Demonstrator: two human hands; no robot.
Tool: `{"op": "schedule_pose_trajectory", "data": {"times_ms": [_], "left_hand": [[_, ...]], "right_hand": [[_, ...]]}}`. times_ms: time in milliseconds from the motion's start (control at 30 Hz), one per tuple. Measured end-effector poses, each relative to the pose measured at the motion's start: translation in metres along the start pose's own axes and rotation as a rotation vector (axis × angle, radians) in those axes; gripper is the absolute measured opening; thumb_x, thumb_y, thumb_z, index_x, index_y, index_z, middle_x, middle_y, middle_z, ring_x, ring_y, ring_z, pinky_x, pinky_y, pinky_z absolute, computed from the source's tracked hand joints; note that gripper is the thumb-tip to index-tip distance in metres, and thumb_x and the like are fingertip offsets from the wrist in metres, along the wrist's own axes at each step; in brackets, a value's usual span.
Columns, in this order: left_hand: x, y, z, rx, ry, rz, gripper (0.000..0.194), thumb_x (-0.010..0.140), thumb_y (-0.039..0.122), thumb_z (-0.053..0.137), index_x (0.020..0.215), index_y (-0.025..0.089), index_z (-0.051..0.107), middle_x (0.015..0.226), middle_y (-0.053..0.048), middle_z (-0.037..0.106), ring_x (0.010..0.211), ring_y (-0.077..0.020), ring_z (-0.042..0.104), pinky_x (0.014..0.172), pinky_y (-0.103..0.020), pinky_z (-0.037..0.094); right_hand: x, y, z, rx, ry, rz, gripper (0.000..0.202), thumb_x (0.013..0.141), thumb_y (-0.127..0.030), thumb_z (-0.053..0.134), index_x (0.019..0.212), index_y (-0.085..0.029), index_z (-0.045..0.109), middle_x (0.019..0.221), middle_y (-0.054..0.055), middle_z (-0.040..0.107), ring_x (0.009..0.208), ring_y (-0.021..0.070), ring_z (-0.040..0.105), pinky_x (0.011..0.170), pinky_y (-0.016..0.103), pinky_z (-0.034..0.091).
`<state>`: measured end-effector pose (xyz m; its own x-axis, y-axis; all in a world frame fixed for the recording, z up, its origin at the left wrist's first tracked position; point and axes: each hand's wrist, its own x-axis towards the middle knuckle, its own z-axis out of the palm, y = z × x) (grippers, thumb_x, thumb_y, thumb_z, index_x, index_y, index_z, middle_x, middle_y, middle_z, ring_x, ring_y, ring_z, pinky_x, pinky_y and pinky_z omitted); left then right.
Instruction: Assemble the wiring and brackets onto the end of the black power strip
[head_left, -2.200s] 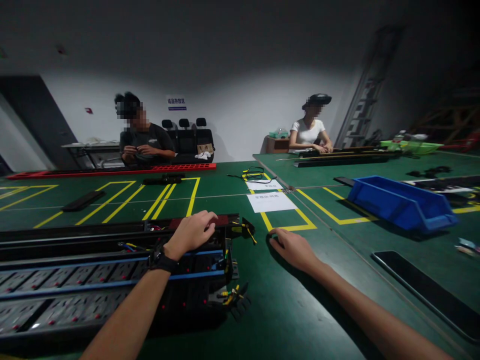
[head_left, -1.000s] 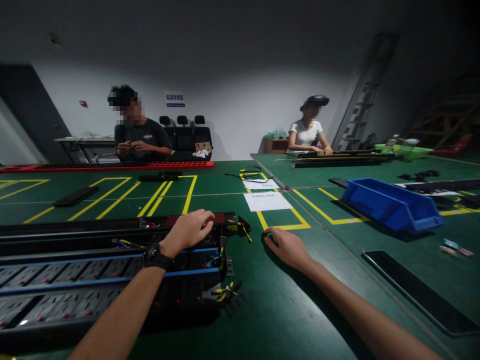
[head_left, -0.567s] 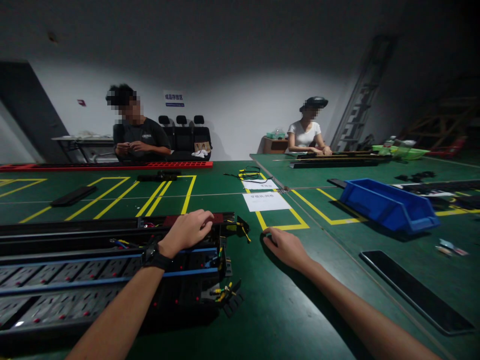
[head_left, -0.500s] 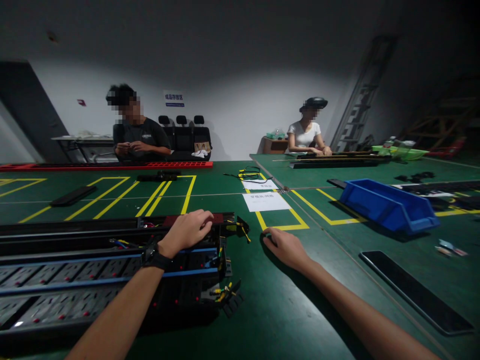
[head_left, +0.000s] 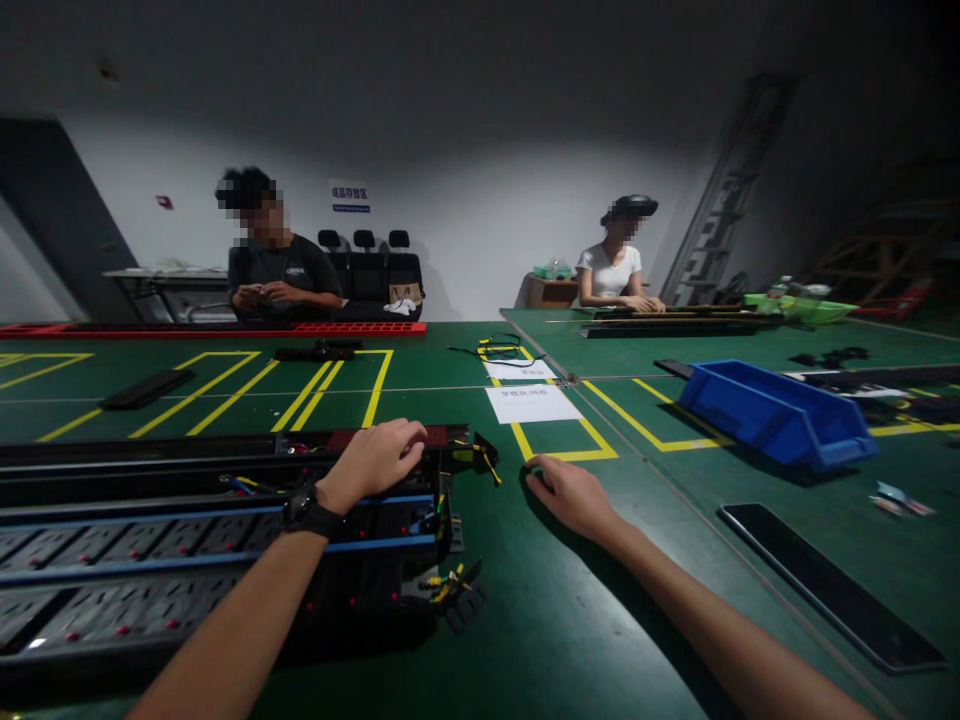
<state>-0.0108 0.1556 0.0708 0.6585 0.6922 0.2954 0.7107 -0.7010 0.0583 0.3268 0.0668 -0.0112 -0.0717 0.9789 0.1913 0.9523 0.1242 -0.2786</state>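
Observation:
My left hand (head_left: pixel 379 458), with a black watch (head_left: pixel 304 508) on the wrist, rests on the black rail (head_left: pixel 247 446) at the back of a group of long strips. Its fingers bend loosely over the rail and grip nothing I can see. Nearer to me lie socket strips (head_left: pixel 172 540) with grey socket faces, red dots and blue edges; yellow-green wires (head_left: pixel 450 580) stick out at their right ends. My right hand (head_left: pixel 571 492) lies on the green table (head_left: pixel 540 620), right of the strip ends. Its fingers are relaxed and slightly bent, with nothing seen in them.
White paper sheets (head_left: pixel 532 403) and a black cable (head_left: pixel 499 345) lie ahead. To the right are a blue bin (head_left: pixel 780 415) and a dark phone-like slab (head_left: pixel 829 585). Two people, one in a dark shirt (head_left: pixel 285 275), one in white (head_left: pixel 611 268), sit across the table.

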Motion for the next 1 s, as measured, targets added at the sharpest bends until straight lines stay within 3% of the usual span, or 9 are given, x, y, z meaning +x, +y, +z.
{"op": "schedule_pose_trajectory", "data": {"times_ms": [1000], "left_hand": [[0.0001,-0.0002,0.0008,0.002,-0.033,-0.014,0.03,0.104,0.032,0.045,0.116,0.02,0.07,0.114,-0.009,0.076,0.105,-0.0282,0.073,0.087,-0.039,0.055]], "right_hand": [[-0.0001,0.0003,0.0006,0.008,-0.013,0.008,0.029,0.106,-0.034,0.048,0.124,-0.023,0.069,0.121,0.008,0.078,0.103,0.0257,0.074,0.076,0.03,0.046]]}}
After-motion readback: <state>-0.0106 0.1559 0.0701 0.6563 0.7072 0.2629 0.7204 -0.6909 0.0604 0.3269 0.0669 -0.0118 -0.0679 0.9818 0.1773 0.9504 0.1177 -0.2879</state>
